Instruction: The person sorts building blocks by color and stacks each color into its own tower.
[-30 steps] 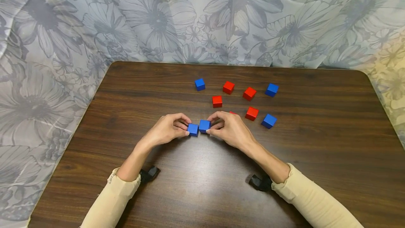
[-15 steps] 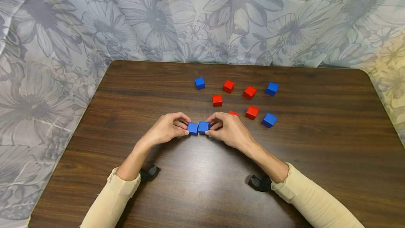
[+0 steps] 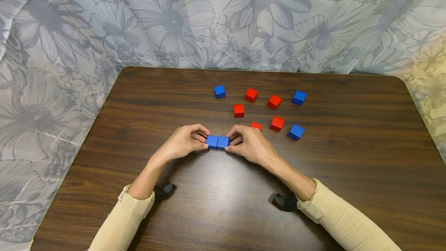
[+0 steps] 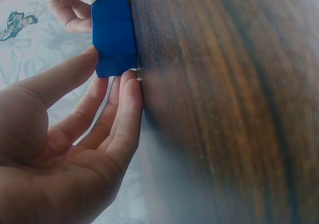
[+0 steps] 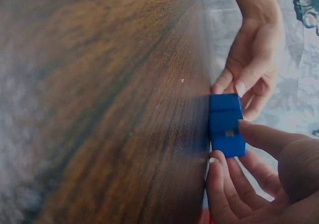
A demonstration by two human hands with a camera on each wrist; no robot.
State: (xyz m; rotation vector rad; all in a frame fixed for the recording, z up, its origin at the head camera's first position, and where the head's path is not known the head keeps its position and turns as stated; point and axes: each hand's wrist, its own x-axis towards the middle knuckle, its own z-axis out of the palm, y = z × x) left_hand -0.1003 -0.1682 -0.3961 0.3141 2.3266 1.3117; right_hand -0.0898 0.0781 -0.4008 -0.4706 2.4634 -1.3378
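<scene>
Two blue cubes sit side by side on the brown table, faces together, in the middle of the head view. My left hand (image 3: 182,141) pinches the left blue cube (image 3: 211,142) between thumb and fingertips. From the other side my right hand (image 3: 251,142) pinches the right blue cube (image 3: 223,143) by its outer end. The left wrist view shows the joined blue cubes (image 4: 113,35) low against the tabletop, thumb on one face and fingers at the near end. In the right wrist view a small pale mark (image 5: 230,133) shows on the nearer blue cube (image 5: 228,143).
Behind the hands lie several red cubes, one (image 3: 256,126) partly hidden by my right hand, another (image 3: 277,124) just beyond it. Further blue cubes lie at the back left (image 3: 219,91), back right (image 3: 299,97) and right (image 3: 295,131). A flowered cloth (image 3: 209,22) hangs behind the wooden table (image 3: 348,158).
The right hand has moved its blue cube left and slightly toward me, closing the gap to the left cube. The left hand has stayed nearly still.
</scene>
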